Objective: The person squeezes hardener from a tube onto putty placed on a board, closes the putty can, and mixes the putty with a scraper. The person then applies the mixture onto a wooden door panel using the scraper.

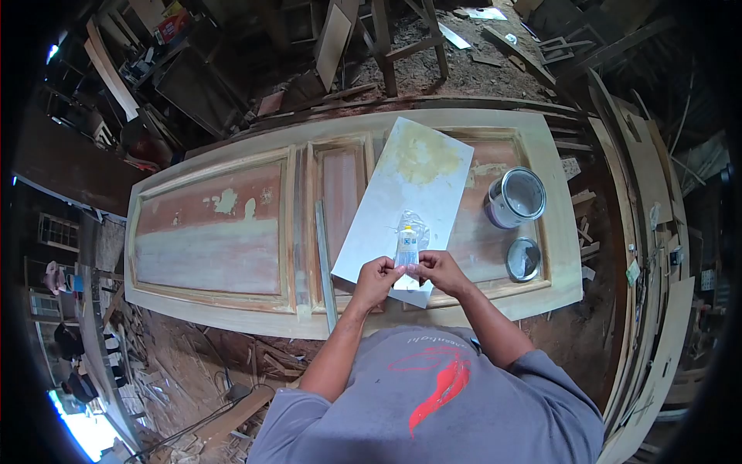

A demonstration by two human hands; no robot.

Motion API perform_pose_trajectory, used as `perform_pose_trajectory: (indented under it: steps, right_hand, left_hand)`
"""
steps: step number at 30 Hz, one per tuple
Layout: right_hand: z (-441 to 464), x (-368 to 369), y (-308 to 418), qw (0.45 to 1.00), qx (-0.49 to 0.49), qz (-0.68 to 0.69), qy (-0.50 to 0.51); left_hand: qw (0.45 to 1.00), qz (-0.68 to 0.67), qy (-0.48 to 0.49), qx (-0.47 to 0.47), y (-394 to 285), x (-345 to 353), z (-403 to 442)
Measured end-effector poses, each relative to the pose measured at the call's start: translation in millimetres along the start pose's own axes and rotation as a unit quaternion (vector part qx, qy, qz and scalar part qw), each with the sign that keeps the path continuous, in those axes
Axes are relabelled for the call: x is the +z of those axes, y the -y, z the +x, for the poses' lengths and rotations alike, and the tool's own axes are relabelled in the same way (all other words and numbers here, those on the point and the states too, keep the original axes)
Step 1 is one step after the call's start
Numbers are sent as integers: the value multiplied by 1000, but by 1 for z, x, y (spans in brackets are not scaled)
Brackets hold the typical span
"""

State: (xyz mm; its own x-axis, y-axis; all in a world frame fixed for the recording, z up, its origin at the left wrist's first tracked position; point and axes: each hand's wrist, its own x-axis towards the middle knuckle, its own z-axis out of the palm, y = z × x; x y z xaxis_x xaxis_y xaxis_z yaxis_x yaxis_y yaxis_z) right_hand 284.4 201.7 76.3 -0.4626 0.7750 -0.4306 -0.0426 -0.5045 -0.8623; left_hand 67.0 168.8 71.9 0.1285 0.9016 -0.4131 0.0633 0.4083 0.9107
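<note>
Between my two hands is a small pale tube (407, 246) with a yellow cap pointing away from me. My left hand (376, 281) pinches its near end from the left, and my right hand (440, 274) pinches it from the right. Under the tube lies a white board (371, 226), set at a slant, with a yellowish smear (421, 160) on its far part. Crumpled clear plastic (419, 224) sits on the board just behind the tube. All of this rests on a wooden panelled door (209, 209) with pale filler patches.
An opened metal can (523, 195) stands on the door's right panel, its round lid (523, 259) nearer me. A long thin strip (325, 267) lies left of the board. Long planks (645, 255) line the right side. Wood scraps (189, 371) litter the floor.
</note>
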Motion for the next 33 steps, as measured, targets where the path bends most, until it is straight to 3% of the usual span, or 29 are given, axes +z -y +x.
perform_pose_trajectory:
  steps: [4,10,13,16,19,22,25,28,30,33]
  right_hand:
    - [8,-2,-11,999,-15,-29,-2]
    - [14,0,-15,999,-14,-29,23]
    - [14,0,-10,998,-44,24,-31]
    - [17,-3,-15,998,-46,36,-4]
    - [19,2,-17,999,-41,25,10]
    - [21,8,-29,999,-44,25,0]
    - [20,10,-32,999,-33,-8,-18]
    - [12,4,-28,997,-15,-53,-50]
    - [9,-17,-47,995,-13,-64,-70]
    - [-1,-31,-48,977,82,-160,-114]
  left_hand:
    - [996,-91,-17,0,-10,8,1]
    - [999,-12,-37,12,3,2,9]
    - [1000,-10,-19,14,7,-1,10]
    - [1000,-11,19,-6,14,-9,14]
    - [990,-138,-14,-3,7,9,16]
    - [968,-236,51,-66,4,11,19]
    - [968,-226,80,-73,22,4,26]
    - [989,-143,21,-44,28,5,26]
    - [981,-172,36,-82,18,-4,24]
    - [989,-98,44,-103,8,-16,26]
